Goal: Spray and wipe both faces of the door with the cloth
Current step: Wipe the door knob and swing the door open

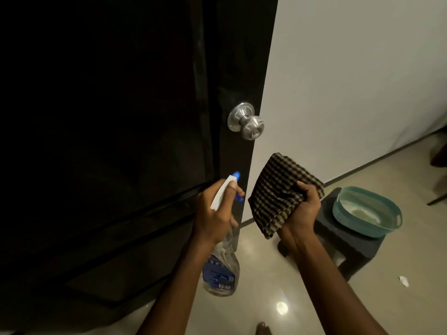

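I have my left hand (215, 209) gripping the spray bottle (221, 267), nozzle toward the dark door (108, 141) below the doorknob (245, 120); my right hand (301, 209) clutches the checked cloth (278, 189) beside it. Aimed this near the door's edge, mist could drift past onto the wall (350, 81).

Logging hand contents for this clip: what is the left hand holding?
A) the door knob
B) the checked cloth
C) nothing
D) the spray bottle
D: the left hand grips the spray bottle near its trigger head, with the nozzle pointing toward the door, while the right hand holds the checked cloth.
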